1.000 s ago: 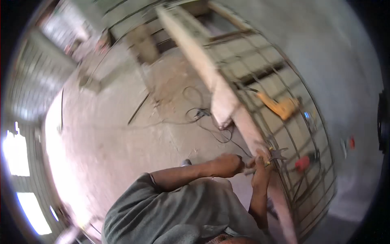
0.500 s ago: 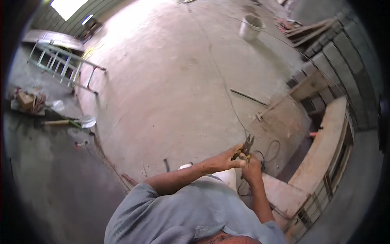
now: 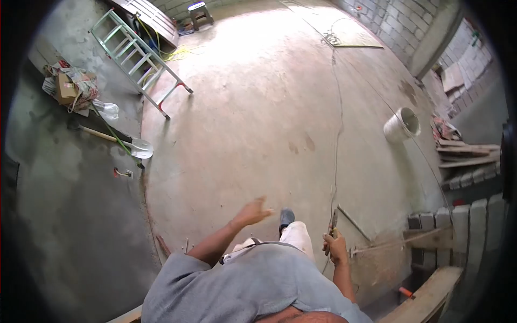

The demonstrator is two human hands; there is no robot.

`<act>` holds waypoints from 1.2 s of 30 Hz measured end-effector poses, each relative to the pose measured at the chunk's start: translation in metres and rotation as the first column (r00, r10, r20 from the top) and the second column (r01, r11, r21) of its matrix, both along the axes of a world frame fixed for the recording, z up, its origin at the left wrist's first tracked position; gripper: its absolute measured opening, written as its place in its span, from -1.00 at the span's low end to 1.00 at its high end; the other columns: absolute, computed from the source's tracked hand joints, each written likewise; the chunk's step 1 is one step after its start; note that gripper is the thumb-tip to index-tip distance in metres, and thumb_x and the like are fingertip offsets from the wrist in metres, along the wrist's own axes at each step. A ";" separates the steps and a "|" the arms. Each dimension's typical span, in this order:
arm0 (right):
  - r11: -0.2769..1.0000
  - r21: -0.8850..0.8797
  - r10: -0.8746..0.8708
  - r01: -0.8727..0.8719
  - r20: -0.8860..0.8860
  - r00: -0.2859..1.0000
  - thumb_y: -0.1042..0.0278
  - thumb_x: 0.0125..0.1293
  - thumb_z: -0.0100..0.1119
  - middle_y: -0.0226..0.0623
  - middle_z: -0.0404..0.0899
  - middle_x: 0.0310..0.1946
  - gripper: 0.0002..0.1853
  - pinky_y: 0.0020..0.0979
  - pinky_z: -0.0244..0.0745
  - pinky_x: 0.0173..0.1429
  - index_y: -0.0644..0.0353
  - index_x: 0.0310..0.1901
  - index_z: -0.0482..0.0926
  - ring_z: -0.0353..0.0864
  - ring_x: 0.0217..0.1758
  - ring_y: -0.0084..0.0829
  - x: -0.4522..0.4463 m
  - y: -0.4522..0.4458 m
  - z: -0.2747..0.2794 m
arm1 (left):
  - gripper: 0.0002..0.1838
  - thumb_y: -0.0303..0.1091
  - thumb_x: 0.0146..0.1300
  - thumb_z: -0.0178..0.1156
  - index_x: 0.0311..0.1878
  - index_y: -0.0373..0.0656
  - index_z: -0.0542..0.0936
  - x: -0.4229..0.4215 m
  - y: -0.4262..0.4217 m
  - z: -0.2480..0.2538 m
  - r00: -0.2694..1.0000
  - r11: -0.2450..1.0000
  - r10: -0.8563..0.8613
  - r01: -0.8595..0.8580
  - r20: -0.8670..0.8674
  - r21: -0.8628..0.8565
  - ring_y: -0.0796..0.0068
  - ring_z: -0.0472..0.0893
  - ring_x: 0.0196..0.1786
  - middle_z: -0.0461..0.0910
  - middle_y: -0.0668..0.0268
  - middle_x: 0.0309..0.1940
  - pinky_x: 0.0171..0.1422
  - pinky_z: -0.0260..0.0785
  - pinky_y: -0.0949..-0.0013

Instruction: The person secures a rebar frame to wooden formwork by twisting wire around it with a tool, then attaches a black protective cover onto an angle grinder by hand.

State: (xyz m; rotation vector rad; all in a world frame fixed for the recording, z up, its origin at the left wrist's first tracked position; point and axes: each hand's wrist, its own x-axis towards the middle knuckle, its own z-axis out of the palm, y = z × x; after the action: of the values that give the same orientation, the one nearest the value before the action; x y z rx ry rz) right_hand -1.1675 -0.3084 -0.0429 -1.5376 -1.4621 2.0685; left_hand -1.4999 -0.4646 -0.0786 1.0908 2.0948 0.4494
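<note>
My right hand (image 3: 336,248) is closed around a pair of pliers (image 3: 335,219), whose jaws point forward over the concrete floor (image 3: 242,134). Out in front of my body on the left, my left hand (image 3: 253,211) is empty with its fingers apart, slightly blurred. One shoe (image 3: 287,216) shows between the hands on the floor. A thin cable (image 3: 339,124) runs along the floor just beyond the pliers, and a short rod (image 3: 354,222) lies to their right.
A ladder (image 3: 134,56) leans at the left near a shovel (image 3: 141,148) and a box (image 3: 67,91). On the right stand a white bucket (image 3: 401,126), stacked wood (image 3: 468,153) and grey blocks (image 3: 477,226). A wooden board (image 3: 425,301) is at the lower right.
The view has swung left, away from the wire grid and drill. My left hand has let go of the pliers and moved left; my right hand still holds them.
</note>
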 end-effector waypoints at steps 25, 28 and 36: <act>0.439 -0.228 0.623 -0.869 0.775 0.112 0.32 0.10 0.29 -0.11 0.72 -0.38 -0.79 -0.16 0.64 -0.18 0.28 -0.29 0.70 0.76 -0.24 -0.21 -0.543 0.513 -0.147 | -0.33 0.10 0.19 0.16 0.18 -0.29 0.56 -0.655 0.207 -0.184 0.788 0.740 0.615 -0.565 0.029 -0.364 -0.09 0.50 0.26 0.52 -0.15 0.16 0.37 0.32 0.06; 0.458 -0.227 0.630 -0.860 0.765 0.134 0.33 0.12 0.29 -0.11 0.73 -0.38 -0.79 -0.16 0.64 -0.19 0.29 -0.29 0.70 0.76 -0.25 -0.22 -0.645 0.570 -0.153 | -0.33 0.03 0.24 0.17 0.25 -0.33 0.48 -0.787 0.323 -0.142 0.709 0.703 0.705 -0.703 -0.023 -0.113 -0.05 0.47 0.30 0.50 -0.15 0.20 0.39 0.30 0.08; 0.738 -0.333 0.603 -0.587 0.715 0.353 0.47 0.18 0.20 -0.10 0.69 -0.45 -0.88 -0.16 0.56 -0.42 0.36 -0.34 0.65 0.71 -0.41 -0.26 -0.937 0.819 -0.239 | -0.30 0.05 0.26 0.17 0.29 -0.34 0.44 -0.959 0.476 -0.145 0.675 0.668 0.737 -0.733 -0.022 -0.126 -0.01 0.46 0.32 0.48 -0.14 0.22 0.42 0.28 0.10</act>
State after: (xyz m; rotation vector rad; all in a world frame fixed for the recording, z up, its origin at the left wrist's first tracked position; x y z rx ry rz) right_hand -2.1050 0.5104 -0.2816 -2.3909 -2.6948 1.6488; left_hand -2.4585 0.0116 -0.2239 0.0904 2.4393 0.6915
